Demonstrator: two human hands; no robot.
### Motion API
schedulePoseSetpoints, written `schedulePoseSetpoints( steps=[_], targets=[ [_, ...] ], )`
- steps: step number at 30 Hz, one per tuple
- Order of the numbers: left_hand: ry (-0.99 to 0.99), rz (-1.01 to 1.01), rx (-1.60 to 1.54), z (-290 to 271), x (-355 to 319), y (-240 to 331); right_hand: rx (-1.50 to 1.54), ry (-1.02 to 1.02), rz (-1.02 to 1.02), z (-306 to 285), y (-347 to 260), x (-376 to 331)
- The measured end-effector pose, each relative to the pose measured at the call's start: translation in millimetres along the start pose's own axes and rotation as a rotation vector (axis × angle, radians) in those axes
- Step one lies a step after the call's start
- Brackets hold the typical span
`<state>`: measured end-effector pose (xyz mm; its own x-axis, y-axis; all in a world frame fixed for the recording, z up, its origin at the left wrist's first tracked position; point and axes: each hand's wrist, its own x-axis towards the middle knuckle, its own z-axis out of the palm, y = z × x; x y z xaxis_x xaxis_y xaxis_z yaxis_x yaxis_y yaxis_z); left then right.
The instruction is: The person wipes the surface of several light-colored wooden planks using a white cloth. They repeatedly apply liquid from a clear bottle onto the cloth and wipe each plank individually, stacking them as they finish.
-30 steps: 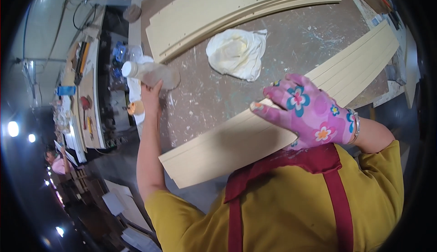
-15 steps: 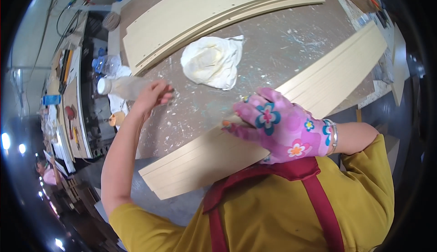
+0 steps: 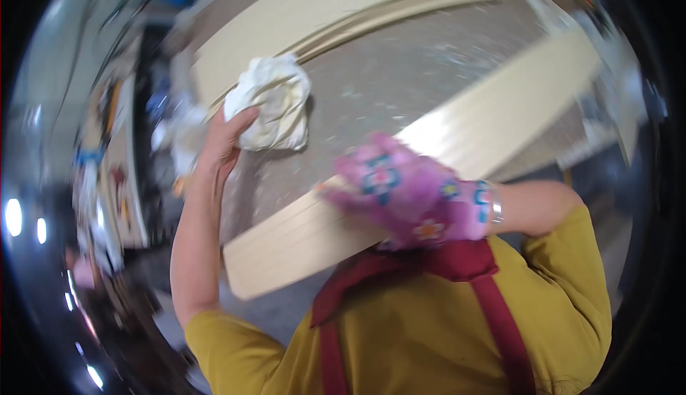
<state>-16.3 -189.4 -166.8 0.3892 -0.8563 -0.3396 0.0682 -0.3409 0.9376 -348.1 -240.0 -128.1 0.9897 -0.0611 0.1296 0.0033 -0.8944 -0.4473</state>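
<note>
Crumpled white cloth rag (image 3: 271, 102) lies bunched on the grey speckled tabletop (image 3: 400, 95), just below a stack of pale flat wooden boards (image 3: 343, 9). In the head view the bare left hand (image 3: 225, 141) touches its lower left edge, fingers spread around the folds — whether they have closed on it I cannot tell through the blur. The right hand (image 3: 407, 195), in a pink flowered glove, rests flat on a long pale wooden slat (image 3: 400, 181) lying diagonally. The rag looks soft, light and limp — best pinched by a bunched fold.
</note>
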Motion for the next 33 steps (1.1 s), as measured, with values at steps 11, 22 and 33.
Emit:
schedulePoseSetpoints(
  steps=[11,22,33],
  targets=[
    [0.941,0.247,-0.166,-110.0,-311.6,-54.7,-0.21,-0.155,-0.071,22.0,-29.5,46.8],
    [0.492,-0.007,-0.732,4.9,-255.4,-216.9,-0.405,-0.246,-0.091,22.4,-93.8,85.6],
    [0.546,0.239,-0.458,-1.6,-246.6,-247.0,-0.368,-0.322,-0.166,25.0,-81.6,82.8]
  ],
)
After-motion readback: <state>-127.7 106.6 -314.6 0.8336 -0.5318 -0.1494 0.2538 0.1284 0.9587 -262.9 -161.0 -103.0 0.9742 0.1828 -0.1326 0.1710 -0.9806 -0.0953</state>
